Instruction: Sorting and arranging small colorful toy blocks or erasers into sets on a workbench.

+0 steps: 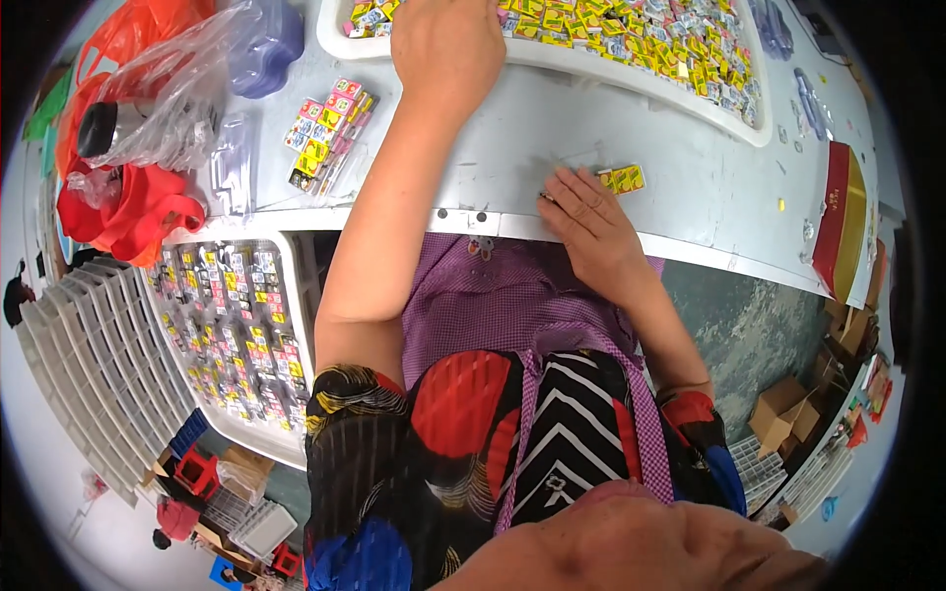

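Observation:
My left hand (448, 49) reaches over the near rim of a white tray (581, 67) heaped with small yellow, pink and white printed blocks (631, 34). Its fingers are cut off by the upper edge of the view. My right hand (593, 227) lies at the table's near edge, fingers stretched out flat. Its fingertips touch a short row of small yellow blocks (625, 179); whether more lie beneath the fingers is hidden. Left of my left forearm, rows of similar blocks (330, 128) lie together beside clear plastic.
Clear plastic packaging (264, 49), a dark-capped bottle (99, 128) and red bags (128, 212) crowd the table's left. Below them a white tray (296, 295) holds several packed sets. A red-gold box (838, 222) stands at the right edge. Cardboard boxes (783, 414) are on the floor.

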The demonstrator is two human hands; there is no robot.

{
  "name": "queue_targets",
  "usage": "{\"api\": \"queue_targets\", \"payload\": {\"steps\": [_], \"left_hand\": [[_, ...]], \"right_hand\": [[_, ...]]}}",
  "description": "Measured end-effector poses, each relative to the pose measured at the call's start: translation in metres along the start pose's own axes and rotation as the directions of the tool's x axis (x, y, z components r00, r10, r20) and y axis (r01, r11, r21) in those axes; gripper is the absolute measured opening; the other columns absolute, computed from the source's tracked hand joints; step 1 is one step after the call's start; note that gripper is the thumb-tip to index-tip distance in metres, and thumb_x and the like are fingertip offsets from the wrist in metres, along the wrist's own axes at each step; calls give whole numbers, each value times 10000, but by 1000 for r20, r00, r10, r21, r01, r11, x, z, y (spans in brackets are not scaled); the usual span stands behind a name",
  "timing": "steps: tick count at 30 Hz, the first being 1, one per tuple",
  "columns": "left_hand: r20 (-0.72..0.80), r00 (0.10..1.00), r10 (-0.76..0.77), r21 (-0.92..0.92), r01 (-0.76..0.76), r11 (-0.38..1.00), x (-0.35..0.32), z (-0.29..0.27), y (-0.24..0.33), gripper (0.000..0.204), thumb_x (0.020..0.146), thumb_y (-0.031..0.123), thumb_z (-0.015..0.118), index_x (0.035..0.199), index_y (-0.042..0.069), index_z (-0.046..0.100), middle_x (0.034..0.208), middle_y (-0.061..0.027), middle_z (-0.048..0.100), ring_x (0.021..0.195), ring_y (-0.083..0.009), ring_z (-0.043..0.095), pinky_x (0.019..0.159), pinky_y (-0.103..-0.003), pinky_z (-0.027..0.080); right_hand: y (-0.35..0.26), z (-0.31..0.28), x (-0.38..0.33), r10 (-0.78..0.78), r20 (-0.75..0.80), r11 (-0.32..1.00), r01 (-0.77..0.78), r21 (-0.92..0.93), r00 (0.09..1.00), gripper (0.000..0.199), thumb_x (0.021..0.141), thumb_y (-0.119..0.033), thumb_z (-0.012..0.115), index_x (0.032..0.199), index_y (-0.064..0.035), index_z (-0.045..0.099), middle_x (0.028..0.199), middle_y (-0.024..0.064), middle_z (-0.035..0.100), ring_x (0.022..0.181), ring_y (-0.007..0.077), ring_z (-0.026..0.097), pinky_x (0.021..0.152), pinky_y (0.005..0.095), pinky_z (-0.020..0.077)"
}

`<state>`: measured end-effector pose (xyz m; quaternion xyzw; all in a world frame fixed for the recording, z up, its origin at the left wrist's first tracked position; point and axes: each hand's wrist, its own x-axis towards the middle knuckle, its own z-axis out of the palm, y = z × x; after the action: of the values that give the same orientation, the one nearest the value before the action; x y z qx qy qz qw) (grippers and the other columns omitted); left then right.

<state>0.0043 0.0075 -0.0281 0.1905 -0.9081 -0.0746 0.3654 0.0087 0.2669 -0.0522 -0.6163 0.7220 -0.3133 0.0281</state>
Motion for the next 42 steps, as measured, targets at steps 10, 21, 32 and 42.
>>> {"api": "queue_targets", "payload": {"steps": [10,21,32,42], "left_hand": [[9,999,-30,42,30,999,-2,-5,6,196,872,208,565,796,46,645,738,-161,626,706,-374,595,614,-478,466],[-175,985,9,-344,-70,936,5,-4,7,170,856,125,604,1009,86,665,873,-96,660,811,-286,594,739,-406,461],[43,998,-40,-243,50,969,0,-17,5,196,861,120,607,1042,88,673,918,-64,677,861,-273,607,773,-387,476],[24,1000,-4,-180,8,984,4,-20,8,190,856,98,618,1036,73,674,888,-71,678,808,-262,600,743,-381,470]], "right_hand": [[-5,-6,-8,2,125,989,17,-148,992,557,765,-95,670,1299,-57,518,1376,87,505,1340,287,407,1137,490,279],[-3,-12,-4,20,210,994,2,-105,977,617,844,-307,608,1361,-17,437,1469,169,368,1389,350,304,1155,498,213],[0,-25,-4,24,71,1000,-23,-18,997,681,865,-380,601,1387,2,387,1467,184,367,1394,356,291,1161,493,192],[16,-19,-4,92,133,985,-70,-160,987,788,808,-419,622,1393,36,352,1474,222,331,1398,378,265,1162,501,174]]}}
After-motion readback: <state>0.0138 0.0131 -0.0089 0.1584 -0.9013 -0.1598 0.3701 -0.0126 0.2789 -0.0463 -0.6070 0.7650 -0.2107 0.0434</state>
